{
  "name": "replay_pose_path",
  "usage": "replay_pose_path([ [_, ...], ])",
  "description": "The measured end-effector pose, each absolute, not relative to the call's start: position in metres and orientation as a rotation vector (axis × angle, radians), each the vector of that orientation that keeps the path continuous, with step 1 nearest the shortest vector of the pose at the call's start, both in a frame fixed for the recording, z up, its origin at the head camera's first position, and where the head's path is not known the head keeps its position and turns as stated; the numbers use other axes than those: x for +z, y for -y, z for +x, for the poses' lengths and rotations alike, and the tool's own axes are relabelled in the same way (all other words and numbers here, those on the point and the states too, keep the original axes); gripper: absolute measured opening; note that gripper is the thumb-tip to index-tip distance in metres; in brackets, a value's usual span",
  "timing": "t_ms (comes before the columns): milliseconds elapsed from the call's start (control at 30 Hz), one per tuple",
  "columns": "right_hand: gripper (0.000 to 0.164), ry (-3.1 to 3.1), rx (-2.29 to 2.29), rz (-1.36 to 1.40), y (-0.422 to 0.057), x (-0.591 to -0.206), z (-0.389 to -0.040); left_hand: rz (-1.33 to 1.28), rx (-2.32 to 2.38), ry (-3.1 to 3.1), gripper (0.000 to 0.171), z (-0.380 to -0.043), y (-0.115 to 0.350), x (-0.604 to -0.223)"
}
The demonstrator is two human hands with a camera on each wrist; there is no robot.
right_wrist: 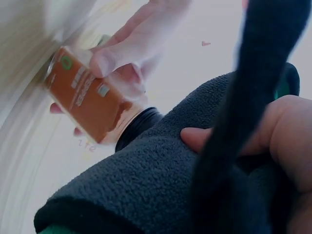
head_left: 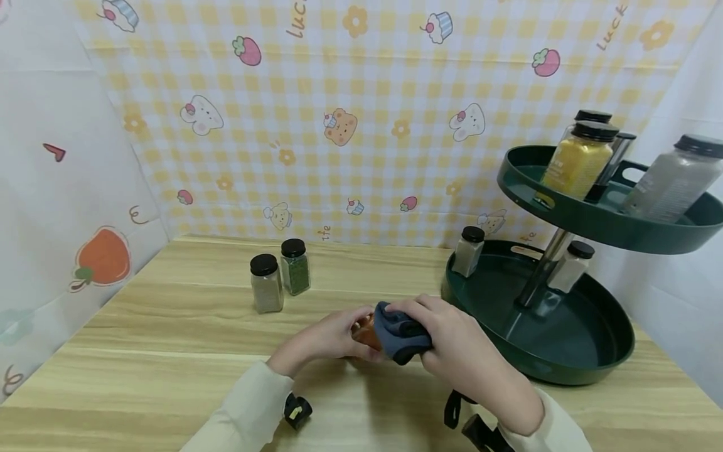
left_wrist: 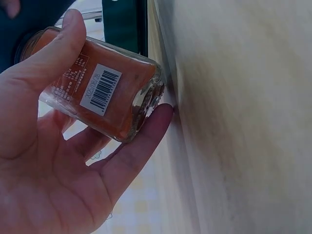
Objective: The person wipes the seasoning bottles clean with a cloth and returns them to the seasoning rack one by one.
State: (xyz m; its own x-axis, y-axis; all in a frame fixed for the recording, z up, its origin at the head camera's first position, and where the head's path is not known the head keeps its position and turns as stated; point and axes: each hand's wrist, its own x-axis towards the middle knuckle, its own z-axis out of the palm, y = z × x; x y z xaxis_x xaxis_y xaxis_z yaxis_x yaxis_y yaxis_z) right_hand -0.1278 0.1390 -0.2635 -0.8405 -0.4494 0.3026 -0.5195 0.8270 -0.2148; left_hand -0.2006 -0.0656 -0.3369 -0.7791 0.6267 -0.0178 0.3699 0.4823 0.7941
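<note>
A glass spice jar (left_wrist: 105, 83) of orange-brown powder, with a barcode label, lies tilted in my left hand (head_left: 339, 336). Thumb and fingers grip its sides, and one finger touches the base. In the right wrist view the jar's black lid (right_wrist: 139, 127) points toward a dark grey-blue cloth (head_left: 400, 333). My right hand (head_left: 452, 333) holds that folded cloth bunched against the lid end of the jar. The cloth hides part of the lid.
Behind the hands stand a jar of pale powder (head_left: 267, 285) and a jar of green flakes (head_left: 295, 269). At right, a two-tier dark green rack (head_left: 542, 370) carries several black-lidded jars, including a yellow one (head_left: 578, 163) on the upper tier.
</note>
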Motion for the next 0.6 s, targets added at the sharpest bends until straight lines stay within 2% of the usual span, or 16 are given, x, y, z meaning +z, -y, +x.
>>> replay_pose_path([
  [200,0.065,2.768,0.476,0.704,-0.142,-0.266,-0.132,0.819,1.168,-2.439,0.052,-0.200,0.065,-0.335],
  [600,0.052,2.816,0.461,0.585,-0.152,-0.274,-0.149,0.770,1.164,-2.438,0.057,-0.199,0.065,-0.333],
])
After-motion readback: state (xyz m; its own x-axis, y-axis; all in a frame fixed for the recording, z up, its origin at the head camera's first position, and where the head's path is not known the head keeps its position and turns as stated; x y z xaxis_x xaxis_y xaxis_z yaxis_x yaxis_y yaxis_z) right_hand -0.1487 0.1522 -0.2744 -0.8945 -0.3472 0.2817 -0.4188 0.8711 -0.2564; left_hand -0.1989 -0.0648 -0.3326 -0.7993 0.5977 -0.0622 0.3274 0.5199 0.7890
